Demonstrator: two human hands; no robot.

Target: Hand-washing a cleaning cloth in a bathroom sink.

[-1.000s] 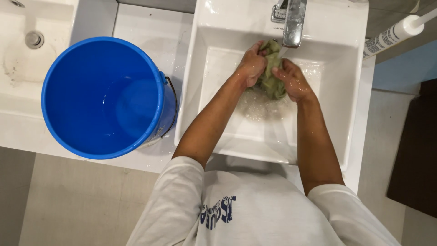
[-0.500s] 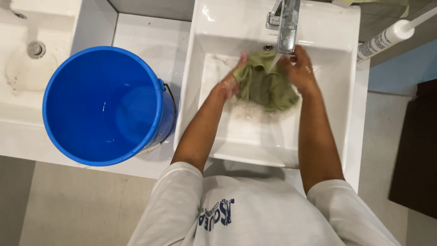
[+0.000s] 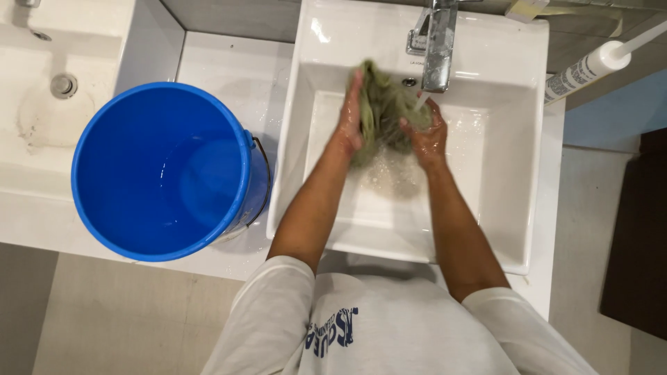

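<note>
Both my hands hold a wet green cloth (image 3: 383, 111) over the white square sink (image 3: 500, 201), right under the metal tap (image 3: 438, 48). Water runs from the spout onto the cloth. My left hand (image 3: 349, 121) grips its left side with the fingers pointing up. My right hand (image 3: 427, 132) clutches its right side, just below the spout. The cloth is bunched up between the two hands. Foam and water lie on the basin floor beneath them.
A large blue bucket (image 3: 163, 170) with a little water stands on the white counter (image 3: 229, 69) left of the sink. A second basin (image 3: 48, 90) with a drain is at far left. A white tube (image 3: 587, 69) lies at upper right.
The cloth was spread out lower in the basin; my hands have bunched it and lifted it up under the running tap.
</note>
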